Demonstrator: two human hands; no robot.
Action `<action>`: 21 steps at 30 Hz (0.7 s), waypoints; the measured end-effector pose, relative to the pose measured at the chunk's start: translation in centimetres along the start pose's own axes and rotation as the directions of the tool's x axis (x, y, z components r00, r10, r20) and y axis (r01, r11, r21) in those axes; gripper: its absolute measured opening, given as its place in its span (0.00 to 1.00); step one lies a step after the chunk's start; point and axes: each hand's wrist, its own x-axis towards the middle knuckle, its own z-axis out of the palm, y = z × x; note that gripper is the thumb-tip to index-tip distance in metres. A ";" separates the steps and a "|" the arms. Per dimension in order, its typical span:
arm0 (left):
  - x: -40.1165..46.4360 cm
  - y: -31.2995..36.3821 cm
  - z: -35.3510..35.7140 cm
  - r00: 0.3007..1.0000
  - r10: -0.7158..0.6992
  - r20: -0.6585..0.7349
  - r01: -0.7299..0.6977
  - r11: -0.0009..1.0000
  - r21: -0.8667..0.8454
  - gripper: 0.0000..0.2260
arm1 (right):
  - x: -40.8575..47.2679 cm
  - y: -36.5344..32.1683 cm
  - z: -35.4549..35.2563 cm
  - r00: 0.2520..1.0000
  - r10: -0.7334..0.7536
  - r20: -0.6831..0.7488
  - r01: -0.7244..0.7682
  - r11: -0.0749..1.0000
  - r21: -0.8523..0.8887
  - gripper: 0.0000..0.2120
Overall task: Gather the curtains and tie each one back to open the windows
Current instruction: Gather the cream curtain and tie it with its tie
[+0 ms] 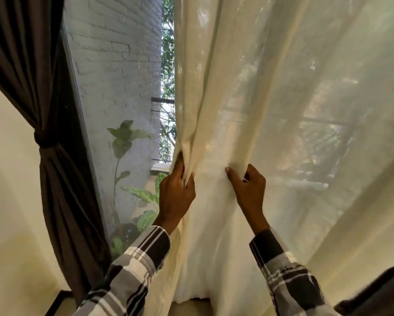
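A sheer cream curtain (271, 92) hangs over the window from the middle to the right. My left hand (176, 192) grips its left edge, with bunched folds between fingers and thumb. About a hand's width to the right, my right hand (248, 188) pinches another fold of the same curtain. A dark brown curtain (54, 179) hangs at the left, gathered and held by a knotted tie-back (44, 139) of the same cloth.
Between the two curtains the window glass (123, 87) shows a white brick wall and green potted plants (132, 174) outside. A cream wall (6, 179) stands at the far left. A dark object (378, 290) sits at the bottom right corner.
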 end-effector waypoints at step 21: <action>-2.7 3.5 3.2 0.959 -0.235 0.156 0.237 0.972 0.010 0.04 | -7.9 2.9 -0.4 0.871 -0.417 0.259 0.472 0.857 -0.207 0.11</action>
